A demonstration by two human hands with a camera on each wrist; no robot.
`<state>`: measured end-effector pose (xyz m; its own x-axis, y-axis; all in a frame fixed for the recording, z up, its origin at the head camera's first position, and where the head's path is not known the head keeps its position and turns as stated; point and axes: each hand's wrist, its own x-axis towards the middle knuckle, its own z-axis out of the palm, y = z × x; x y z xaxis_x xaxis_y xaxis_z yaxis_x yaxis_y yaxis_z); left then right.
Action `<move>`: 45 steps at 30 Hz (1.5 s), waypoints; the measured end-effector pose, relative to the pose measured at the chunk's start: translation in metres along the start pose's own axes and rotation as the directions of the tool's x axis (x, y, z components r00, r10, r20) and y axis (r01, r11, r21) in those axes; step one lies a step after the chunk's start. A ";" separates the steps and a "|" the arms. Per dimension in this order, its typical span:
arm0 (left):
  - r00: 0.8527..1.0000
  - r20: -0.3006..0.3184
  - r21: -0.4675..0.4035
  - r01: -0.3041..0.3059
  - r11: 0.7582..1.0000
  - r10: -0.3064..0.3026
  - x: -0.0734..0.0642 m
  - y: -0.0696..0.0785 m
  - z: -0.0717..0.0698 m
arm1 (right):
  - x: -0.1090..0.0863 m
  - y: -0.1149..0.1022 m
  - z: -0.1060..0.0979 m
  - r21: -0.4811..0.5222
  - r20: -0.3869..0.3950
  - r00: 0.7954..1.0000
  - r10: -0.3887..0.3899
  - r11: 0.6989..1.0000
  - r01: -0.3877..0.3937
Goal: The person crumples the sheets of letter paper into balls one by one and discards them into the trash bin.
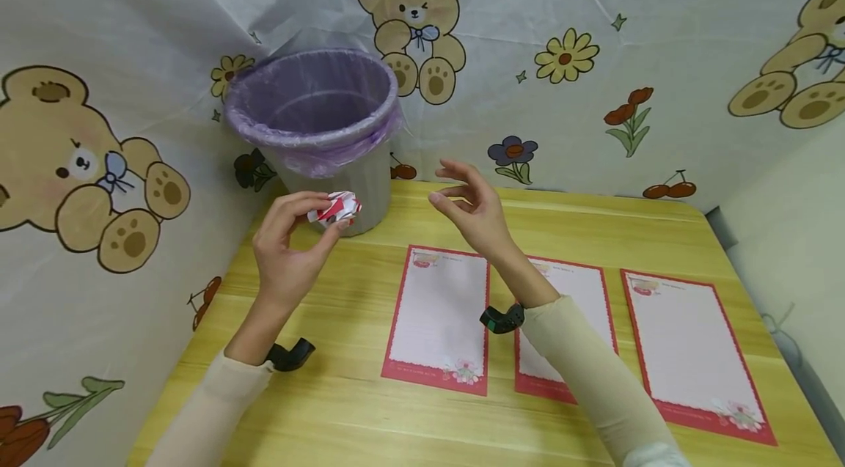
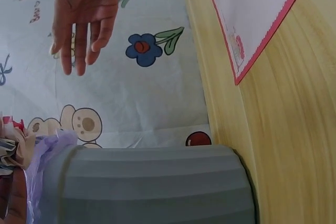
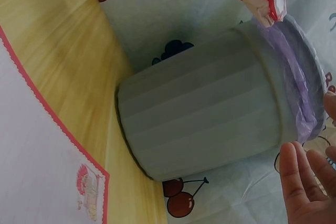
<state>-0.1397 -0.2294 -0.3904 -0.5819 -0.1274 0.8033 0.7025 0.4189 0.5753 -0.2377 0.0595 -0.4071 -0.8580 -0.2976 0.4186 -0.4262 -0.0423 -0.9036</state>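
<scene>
My left hand (image 1: 285,251) pinches a crumpled ball of red and white paper (image 1: 338,209) between thumb and fingers. In the head view it is in front of the grey bin (image 1: 370,192), below the rim. The bin has a purple plastic liner (image 1: 323,141) folded over its edge. My right hand (image 1: 477,210) hovers in the air to the right of the bin, fingers loosely bent, holding nothing. In the right wrist view the paper ball (image 3: 266,4) shows beside the bin's lined rim, and the right fingers (image 3: 296,177) appear at the lower right.
Three sheets of red-bordered letter paper, a left (image 1: 439,320), a middle (image 1: 574,306) and a right one (image 1: 693,350), lie in a row on the wooden table (image 1: 343,408). A cloth printed with bears (image 1: 495,5) hangs behind the bin and along the left.
</scene>
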 end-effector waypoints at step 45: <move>0.978 -0.168 0.137 -0.098 0.986 0.120 0.071 0.017 -0.016 | 0.040 -0.009 0.021 0.030 0.062 0.998 0.009 0.999 -0.011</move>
<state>-0.1625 -0.2462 -0.3211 -0.4159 -0.2254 0.8810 0.6933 0.5483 0.4676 -0.2618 0.0275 -0.3840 -0.8421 -0.3568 0.4044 -0.4083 -0.0681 -0.9103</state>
